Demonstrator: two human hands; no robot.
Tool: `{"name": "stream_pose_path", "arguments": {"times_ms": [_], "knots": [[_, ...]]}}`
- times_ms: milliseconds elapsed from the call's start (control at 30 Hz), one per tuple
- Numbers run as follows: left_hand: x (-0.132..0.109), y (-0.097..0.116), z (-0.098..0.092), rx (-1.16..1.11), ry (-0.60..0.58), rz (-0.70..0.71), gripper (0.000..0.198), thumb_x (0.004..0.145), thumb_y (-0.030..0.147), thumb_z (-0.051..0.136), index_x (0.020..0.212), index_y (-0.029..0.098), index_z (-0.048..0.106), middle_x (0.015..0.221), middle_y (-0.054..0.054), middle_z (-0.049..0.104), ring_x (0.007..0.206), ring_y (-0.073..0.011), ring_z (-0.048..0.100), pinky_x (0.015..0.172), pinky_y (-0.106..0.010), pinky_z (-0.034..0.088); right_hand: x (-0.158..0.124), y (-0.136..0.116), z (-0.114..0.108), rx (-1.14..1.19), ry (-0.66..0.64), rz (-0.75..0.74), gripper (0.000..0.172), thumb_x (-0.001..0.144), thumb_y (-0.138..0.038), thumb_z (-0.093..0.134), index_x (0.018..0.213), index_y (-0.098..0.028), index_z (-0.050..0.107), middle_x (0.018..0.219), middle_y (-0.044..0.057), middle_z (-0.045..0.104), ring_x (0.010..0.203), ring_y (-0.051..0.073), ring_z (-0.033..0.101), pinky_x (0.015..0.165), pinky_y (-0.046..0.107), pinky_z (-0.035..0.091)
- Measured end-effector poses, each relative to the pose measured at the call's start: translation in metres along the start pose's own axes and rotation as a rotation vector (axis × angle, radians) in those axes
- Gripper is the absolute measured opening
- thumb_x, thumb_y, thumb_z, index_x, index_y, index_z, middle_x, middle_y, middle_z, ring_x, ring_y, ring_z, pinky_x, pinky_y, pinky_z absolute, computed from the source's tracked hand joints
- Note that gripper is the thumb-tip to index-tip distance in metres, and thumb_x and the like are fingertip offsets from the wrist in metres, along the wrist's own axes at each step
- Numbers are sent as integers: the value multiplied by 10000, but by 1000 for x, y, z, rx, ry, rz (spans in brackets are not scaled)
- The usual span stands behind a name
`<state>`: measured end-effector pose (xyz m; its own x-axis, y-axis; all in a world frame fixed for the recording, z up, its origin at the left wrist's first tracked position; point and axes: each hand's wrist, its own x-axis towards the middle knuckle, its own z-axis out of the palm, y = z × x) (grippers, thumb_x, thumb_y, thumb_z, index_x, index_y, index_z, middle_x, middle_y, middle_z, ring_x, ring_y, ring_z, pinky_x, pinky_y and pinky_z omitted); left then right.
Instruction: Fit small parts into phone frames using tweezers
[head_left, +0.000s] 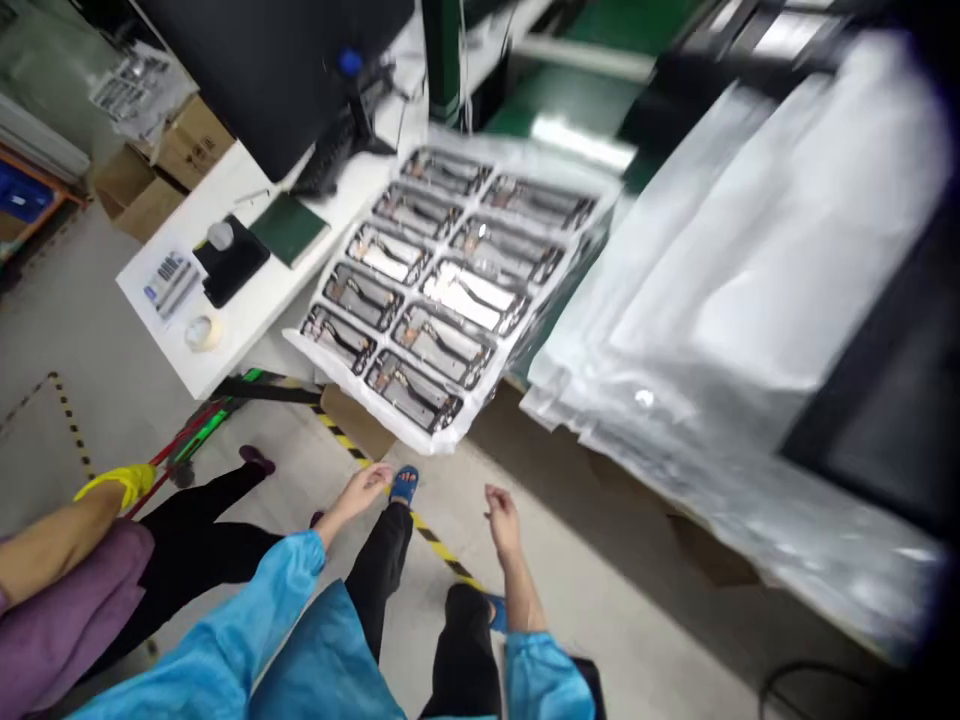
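My left hand [365,490] hangs in the air below the front edge of a clear plastic tray [409,432]. Its fingers are loosely stretched out and nothing shows in them. Farther right, my right hand [502,517] is raised with slightly bent fingers, also without a visible object. Neither hand touches the tray. Rows of flat, dark-framed rectangular parts [442,345] with black strips and copper-coloured patches fill its compartments.
Stacked translucent plastic sheets or trays [675,300] cover the right side, blurred. A monitor [277,70], tape roll [203,333] and green pad [289,229] occupy the white desk [247,325]. At left, another person's yellow-cuffed arm [120,487] extends near red and green bars [199,432]. Cardboard boxes [191,140] stand behind.
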<state>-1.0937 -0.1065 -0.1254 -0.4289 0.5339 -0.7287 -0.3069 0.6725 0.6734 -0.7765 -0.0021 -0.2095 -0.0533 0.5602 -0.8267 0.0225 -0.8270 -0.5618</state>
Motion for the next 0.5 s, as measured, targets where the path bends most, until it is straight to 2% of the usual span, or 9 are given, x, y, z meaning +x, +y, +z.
{"name": "stream_pose_path", "arguments": {"times_ms": [100, 200, 267, 367, 433, 500], "knots": [[-6, 72, 22, -240, -27, 104, 539, 1083, 549, 639, 1504, 214, 601, 1489, -149, 649, 1309, -308, 675, 1092, -546, 590, -43, -65, 43, 124, -113, -112, 415, 1070, -489, 710, 1341, -175, 694, 1386, 120, 690, 1216, 273, 699, 1044, 505, 609], [27, 139, 48, -448, 7, 173, 620, 1091, 652, 551, 1536, 222, 574, 1518, -158, 631, 1352, -328, 650, 1113, -563, 571, -51, -123, 78, 226, -201, -233, 499, 1070, -505, 705, 1455, -194, 643, 1480, 135, 648, 1288, 297, 675, 1090, 542, 585], [55, 167, 62, -551, 28, 167, 586, 1087, 626, 583, 1492, 204, 607, 1488, -148, 645, 1297, -311, 674, 1096, -544, 584, -40, -155, 96, 255, -218, -272, 510, 1066, -493, 714, 1471, -196, 629, 1492, 133, 636, 1295, 300, 669, 1097, 546, 580], [79, 176, 71, -673, 60, 99, 509, 1076, 538, 658, 1434, 178, 636, 1417, -133, 672, 1213, -285, 704, 1040, -515, 617, -24, -185, 113, 241, -226, -262, 484, 1063, -492, 718, 1430, -185, 649, 1445, 126, 659, 1263, 292, 680, 1088, 537, 582], [76, 170, 72, -748, 81, 55, 454, 1075, 487, 679, 1408, 180, 652, 1399, -128, 680, 1193, -272, 709, 1023, -496, 627, -27, -197, 117, 201, -235, -244, 496, 1064, -542, 698, 1400, -178, 668, 1411, 125, 682, 1244, 288, 690, 1087, 534, 578], [62, 166, 74, -822, 95, 24, 419, 1078, 458, 683, 1395, 186, 660, 1400, -126, 682, 1190, -263, 710, 1020, -484, 631, -43, -209, 116, 146, -251, -239, 550, 1060, -626, 660, 1379, -178, 685, 1401, 126, 699, 1240, 288, 698, 1090, 529, 572]]}}
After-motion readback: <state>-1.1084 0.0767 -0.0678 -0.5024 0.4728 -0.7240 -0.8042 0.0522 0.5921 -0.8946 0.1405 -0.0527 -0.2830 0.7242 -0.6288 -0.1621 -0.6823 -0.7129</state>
